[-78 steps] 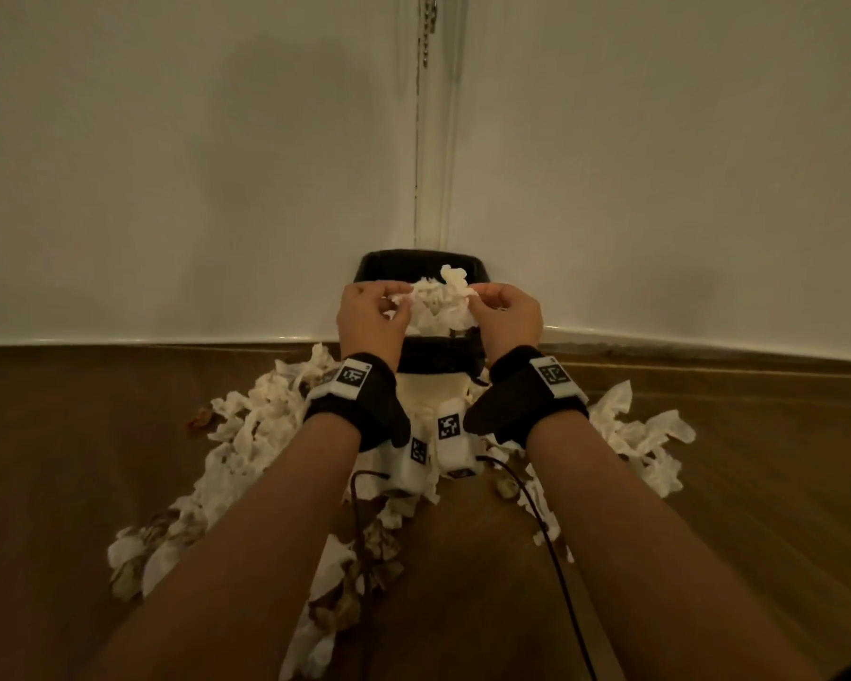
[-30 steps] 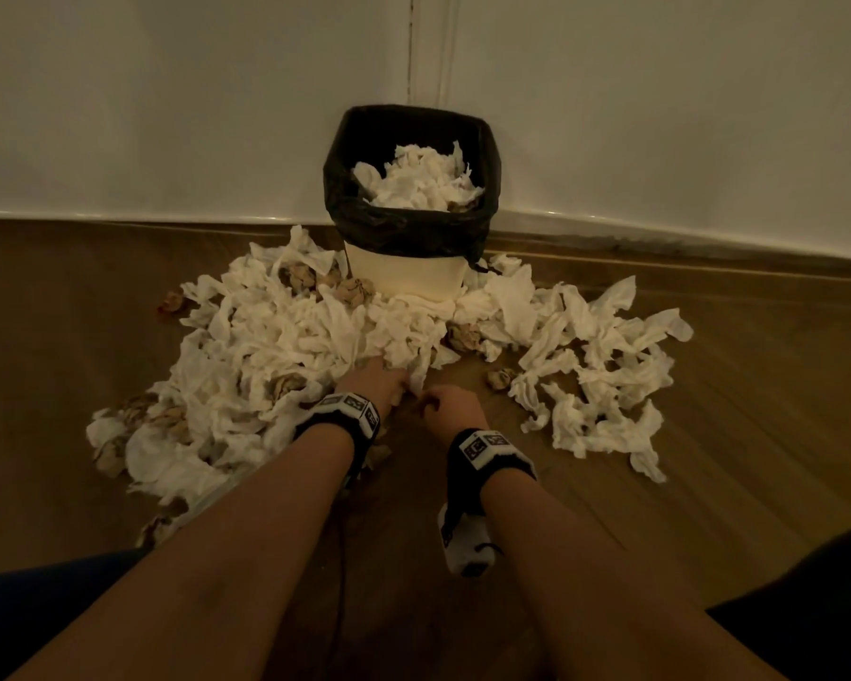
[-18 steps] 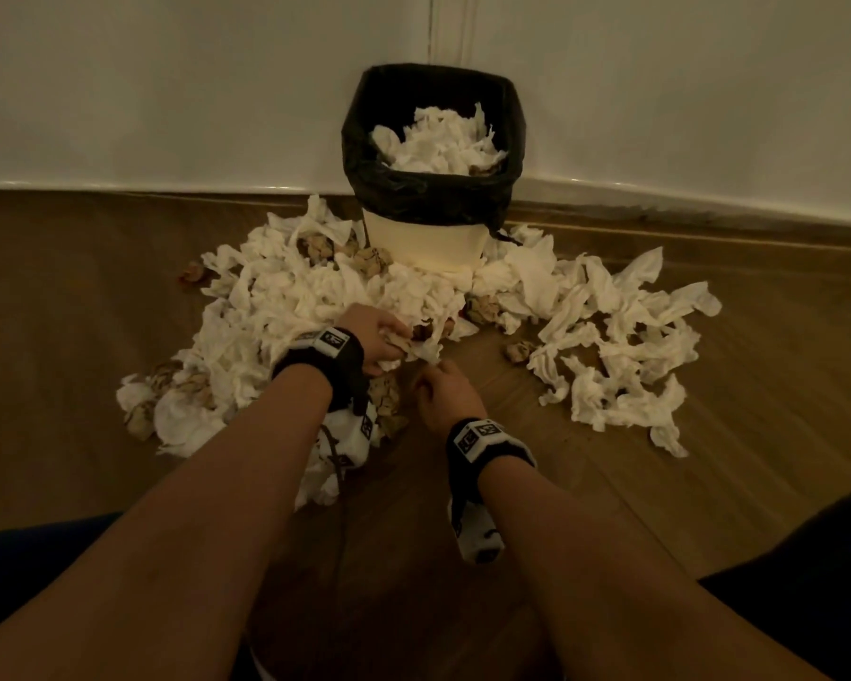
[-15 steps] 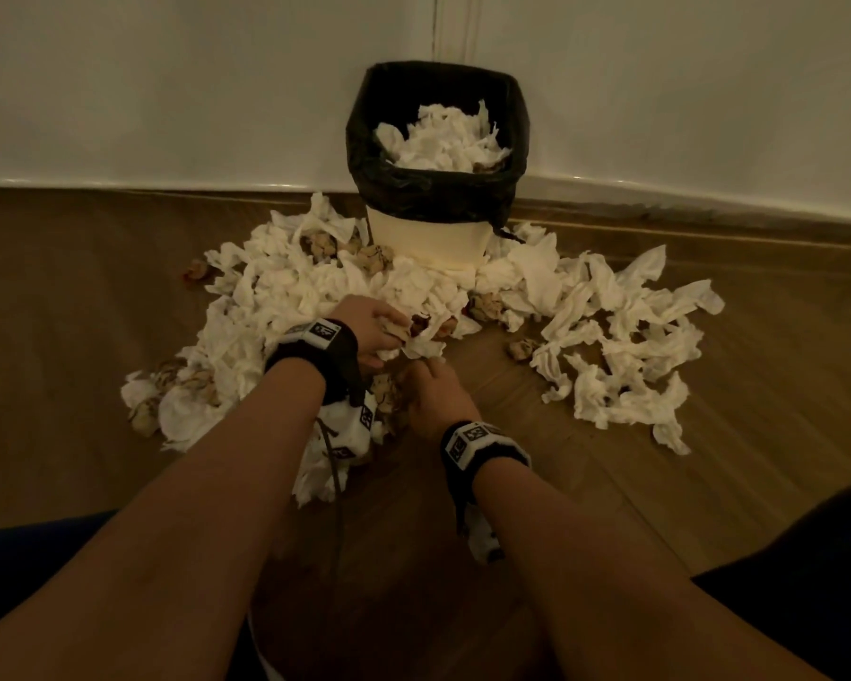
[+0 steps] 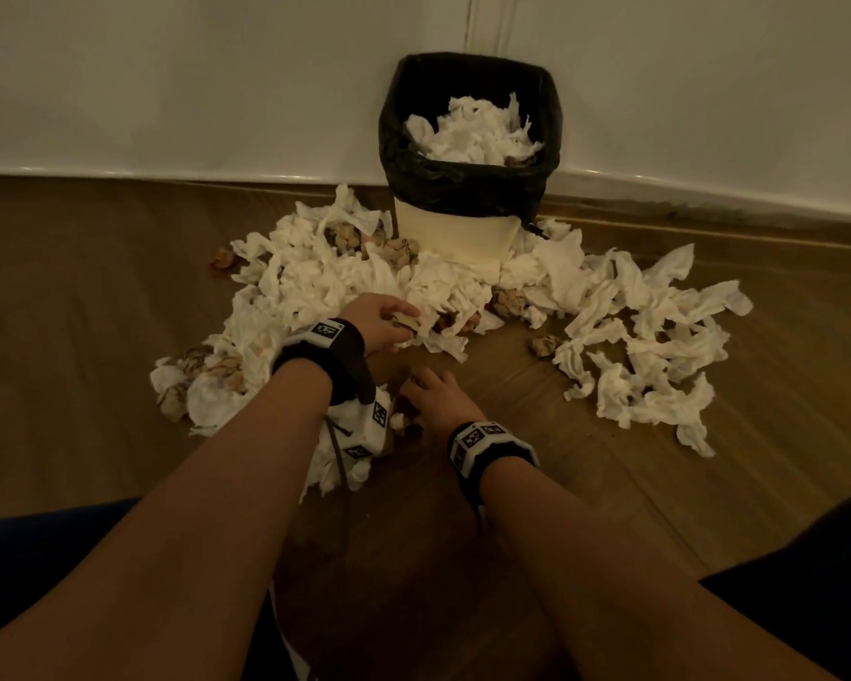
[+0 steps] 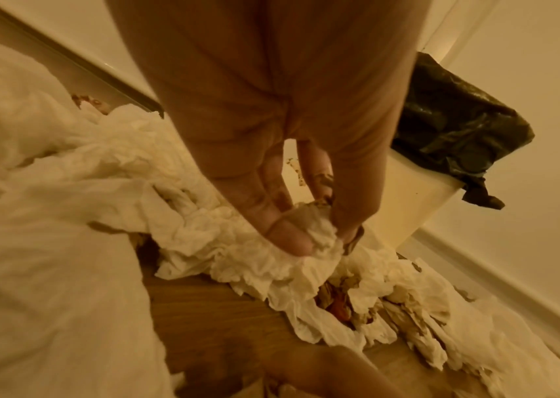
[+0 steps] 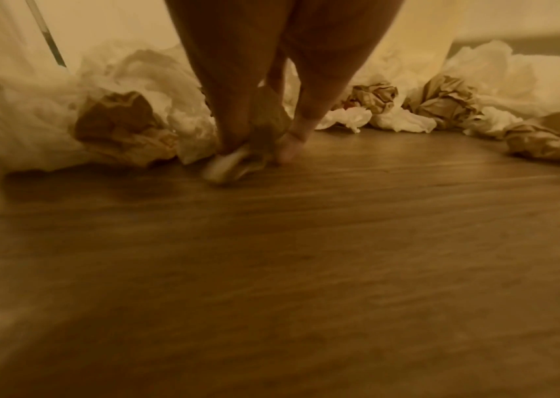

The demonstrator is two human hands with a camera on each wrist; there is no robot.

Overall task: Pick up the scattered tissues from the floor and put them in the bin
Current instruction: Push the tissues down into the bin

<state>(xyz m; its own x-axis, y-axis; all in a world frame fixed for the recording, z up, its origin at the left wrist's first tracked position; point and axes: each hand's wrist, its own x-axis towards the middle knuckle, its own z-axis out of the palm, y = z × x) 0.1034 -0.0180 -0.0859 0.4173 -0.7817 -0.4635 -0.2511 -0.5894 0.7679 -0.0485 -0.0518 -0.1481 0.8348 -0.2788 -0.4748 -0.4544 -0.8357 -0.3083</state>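
step: we're grabbing more tissues (image 5: 315,282) off the floor (image 5: 536,508) | grip: left hand (image 5: 382,321) pinching a white tissue (image 6: 309,231), right hand (image 5: 438,395) pinching a brownish wad (image 7: 258,134) | next: probably lifting both to the bin (image 5: 455,228)

White walls (image 5: 168,81) meet in a corner, a pale vertical strip (image 5: 487,22) running down the join; a white skirting board (image 5: 119,172) follows their base along a brown wood-plank floor (image 5: 512,557); crumpled brown paper balls (image 7: 125,126) lie on the planks, one (image 5: 544,345) alone on bare boards, another (image 5: 223,258) near the left wall; black wrist straps with white tagged camera units (image 5: 364,425) and a thin dark cable (image 5: 337,459); dark clothing (image 5: 45,548) fills the lower corners.
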